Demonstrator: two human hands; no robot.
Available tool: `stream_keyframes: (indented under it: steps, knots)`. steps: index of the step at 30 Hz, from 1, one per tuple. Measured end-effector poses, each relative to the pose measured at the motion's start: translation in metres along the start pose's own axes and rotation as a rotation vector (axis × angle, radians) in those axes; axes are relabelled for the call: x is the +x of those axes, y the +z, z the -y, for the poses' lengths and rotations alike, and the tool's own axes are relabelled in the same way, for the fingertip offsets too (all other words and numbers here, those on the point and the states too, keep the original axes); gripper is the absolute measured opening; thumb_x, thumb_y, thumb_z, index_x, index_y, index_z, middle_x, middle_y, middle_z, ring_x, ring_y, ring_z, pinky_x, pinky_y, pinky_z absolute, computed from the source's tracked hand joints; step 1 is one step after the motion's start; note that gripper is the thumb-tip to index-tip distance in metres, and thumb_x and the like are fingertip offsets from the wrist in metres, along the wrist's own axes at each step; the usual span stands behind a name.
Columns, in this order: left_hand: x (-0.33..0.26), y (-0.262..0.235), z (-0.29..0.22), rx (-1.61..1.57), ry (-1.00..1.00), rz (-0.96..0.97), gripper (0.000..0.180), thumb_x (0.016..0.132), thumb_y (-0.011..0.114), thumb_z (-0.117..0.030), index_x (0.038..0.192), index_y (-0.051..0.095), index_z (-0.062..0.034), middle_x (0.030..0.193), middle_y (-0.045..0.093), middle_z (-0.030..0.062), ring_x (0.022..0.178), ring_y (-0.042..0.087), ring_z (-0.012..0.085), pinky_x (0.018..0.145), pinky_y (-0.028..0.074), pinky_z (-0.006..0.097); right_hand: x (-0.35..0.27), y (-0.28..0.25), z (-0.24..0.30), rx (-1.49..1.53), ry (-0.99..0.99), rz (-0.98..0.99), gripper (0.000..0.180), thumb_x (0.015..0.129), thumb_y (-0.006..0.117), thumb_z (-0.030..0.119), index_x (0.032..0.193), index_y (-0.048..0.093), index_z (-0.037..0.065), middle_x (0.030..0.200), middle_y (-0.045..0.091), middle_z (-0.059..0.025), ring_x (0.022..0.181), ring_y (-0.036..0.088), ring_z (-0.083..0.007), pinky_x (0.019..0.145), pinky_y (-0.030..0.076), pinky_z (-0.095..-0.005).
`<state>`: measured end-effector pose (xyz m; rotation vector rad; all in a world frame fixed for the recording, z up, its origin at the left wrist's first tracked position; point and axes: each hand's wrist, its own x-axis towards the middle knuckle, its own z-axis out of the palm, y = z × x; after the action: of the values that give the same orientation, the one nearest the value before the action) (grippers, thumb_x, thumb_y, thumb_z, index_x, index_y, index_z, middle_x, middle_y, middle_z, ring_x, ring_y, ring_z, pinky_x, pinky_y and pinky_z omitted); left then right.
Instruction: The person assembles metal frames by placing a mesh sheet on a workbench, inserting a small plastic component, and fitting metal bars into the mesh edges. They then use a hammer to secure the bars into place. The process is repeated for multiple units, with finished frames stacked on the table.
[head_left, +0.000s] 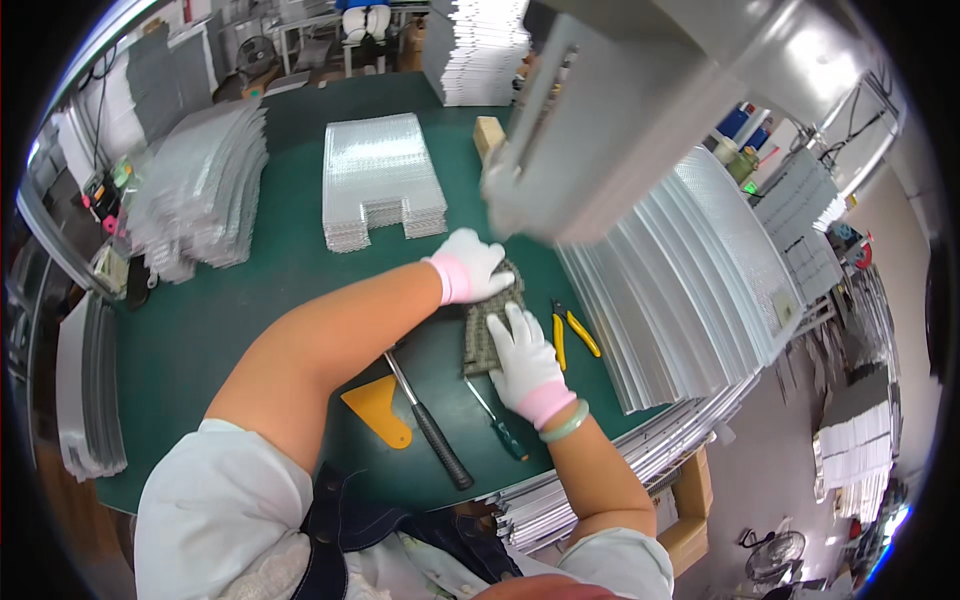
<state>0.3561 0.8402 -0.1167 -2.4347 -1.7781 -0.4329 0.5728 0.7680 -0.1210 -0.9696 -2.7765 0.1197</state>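
On the green table (220, 330), a grey-green checked piece that looks like a folded cloth (482, 345) lies under both of my hands. My left hand (468, 262), in a white glove with a pink cuff, grips its far end, fingers and thumb on either side of a bunched part. Lower down, my right hand (522, 358), gloved alike, rests flat on its right side with fingers apart. A screwdriver (497, 420) points at the cloth's near edge. Right of the cloth are yellow-handled cutting pliers (570, 335). Nearer me lie a hammer (430, 425) and a yellow scraper (380, 412).
A large blurred metal machine part (610, 130) hangs over the table's right side. Notched silvery sheets (375, 160) are stacked beyond my hands. More sheet stacks stand at the left (205, 180) and right (660, 300). A wooden block (488, 137) sits far back.
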Motion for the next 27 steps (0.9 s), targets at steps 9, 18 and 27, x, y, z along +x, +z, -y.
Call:
stream_keyframes:
  steps: [9,18,27]
  knots:
    - [-0.009,-0.005,-0.034,-0.033,-0.076,0.027,0.053,0.092,0.049,-0.053,0.103,0.063,-0.0026,0.086,0.07,0.0233,0.082,0.067,0.0406,0.084,0.047,0.049,-0.038,-0.017,0.001,0.049,0.003,0.026,0.089,0.067,0.071,0.026,0.148,0.038,0.01,0.152,0.033,-0.0218,0.137,0.036,-0.0436,0.111,0.035,-0.0512]
    - [-0.196,-0.105,-0.066,-0.036,-0.165,-0.279,0.052,0.091,0.061,-0.039,0.125,0.056,-0.0006,0.12,0.062,0.02,0.113,0.057,0.0388,0.098,0.043,0.047,-0.067,-0.035,0.017,0.124,-0.122,-0.192,0.077,0.068,0.073,0.018,0.141,0.048,0.008,0.149,0.04,-0.0249,0.137,0.037,-0.0428,0.113,0.032,-0.0497]
    - [-0.568,-0.098,-0.1,0.391,-0.88,-0.151,0.058,0.086,0.064,-0.037,0.131,0.055,-0.0011,0.134,0.054,0.0217,0.128,0.046,0.0415,0.11,0.033,0.052,-0.138,0.048,0.089,0.052,0.144,-0.255,0.034,0.087,0.06,0.008,0.12,0.065,0.006,0.126,0.061,-0.0215,0.114,0.059,-0.0382,0.098,0.048,-0.0465]
